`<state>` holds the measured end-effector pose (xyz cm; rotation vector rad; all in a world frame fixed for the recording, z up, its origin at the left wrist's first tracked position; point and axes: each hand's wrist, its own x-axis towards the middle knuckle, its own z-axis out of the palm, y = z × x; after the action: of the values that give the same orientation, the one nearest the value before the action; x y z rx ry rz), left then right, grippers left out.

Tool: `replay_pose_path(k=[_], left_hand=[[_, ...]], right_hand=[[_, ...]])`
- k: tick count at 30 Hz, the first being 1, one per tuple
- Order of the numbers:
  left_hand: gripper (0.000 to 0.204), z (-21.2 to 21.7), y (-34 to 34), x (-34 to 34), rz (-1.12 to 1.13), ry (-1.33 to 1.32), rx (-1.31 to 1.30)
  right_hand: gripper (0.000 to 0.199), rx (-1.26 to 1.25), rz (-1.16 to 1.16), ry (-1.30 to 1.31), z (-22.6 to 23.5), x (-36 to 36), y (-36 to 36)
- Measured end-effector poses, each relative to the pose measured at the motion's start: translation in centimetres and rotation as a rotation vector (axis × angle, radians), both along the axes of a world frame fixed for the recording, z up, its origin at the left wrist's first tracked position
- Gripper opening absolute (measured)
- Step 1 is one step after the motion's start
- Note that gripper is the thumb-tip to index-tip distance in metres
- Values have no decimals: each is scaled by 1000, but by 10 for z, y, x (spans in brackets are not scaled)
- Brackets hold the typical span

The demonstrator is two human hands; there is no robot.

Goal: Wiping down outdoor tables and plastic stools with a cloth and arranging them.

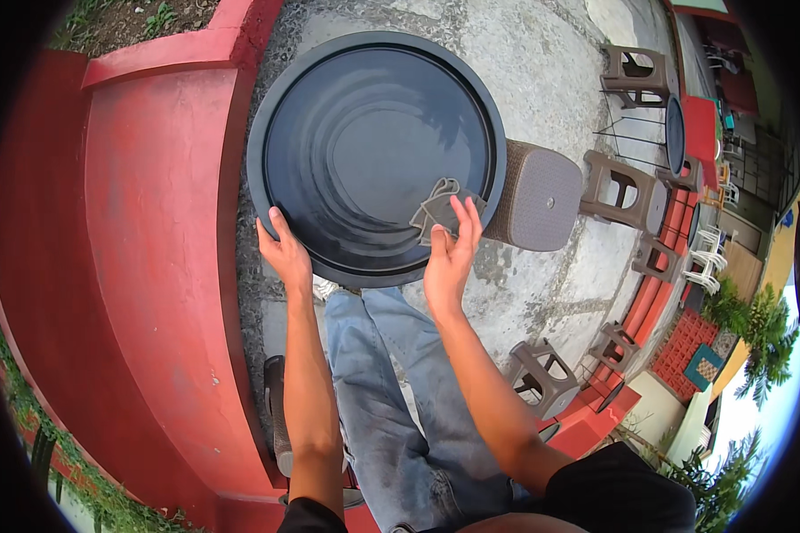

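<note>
In front of me is a round black tabletop with a raised rim, its dark surface showing curved glossy streaks. My left hand is closed on the rim at the lower left, thumb over the edge and fingers at the outer side. A folded grey cloth lies against the surface near the lower right rim. The fingers of my right hand pinch this cloth, pressing it close to the rim. What supports the tabletop is hidden beneath it.
A brown woven-pattern stool stands right beside the tabletop. A red wall runs along the left. Several brown plastic stools and another round black table stand farther right on the grey stone floor.
</note>
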<state>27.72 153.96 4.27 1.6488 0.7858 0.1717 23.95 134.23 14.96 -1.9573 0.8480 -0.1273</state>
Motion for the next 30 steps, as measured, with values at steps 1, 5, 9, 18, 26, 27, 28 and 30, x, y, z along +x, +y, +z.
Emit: replay_pose_path(k=[1, 5, 9, 18, 26, 27, 28, 30], left_hand=[[52, 6, -6, 4, -33, -9, -38], [50, -5, 12, 0, -33, -35, -39], [49, 2, 2, 5, -20, -41, -44], [81, -23, 8, -7, 11, 26, -125], [42, -9, 5, 0, -48, -125, -18], [42, -10, 5, 1, -48, -125, -18], [41, -14, 8, -2, -52, -128, -35], [39, -10, 8, -2, -54, -141, -70]], right_hand=[[41, -111, 148, -50, 12, -3, -17], [30, -693, 685, 77, 3, 2, -69], [36, -586, 902, 206, -22, 17, -119], [17, -230, 909, 14, -50, -17, -4], [9, -202, 803, -254, -74, 112, 105], [10, -193, 815, -206, -73, 119, 104], [10, -187, 817, -204, -72, 113, 103], [11, -220, 932, -127, -63, 95, 88]])
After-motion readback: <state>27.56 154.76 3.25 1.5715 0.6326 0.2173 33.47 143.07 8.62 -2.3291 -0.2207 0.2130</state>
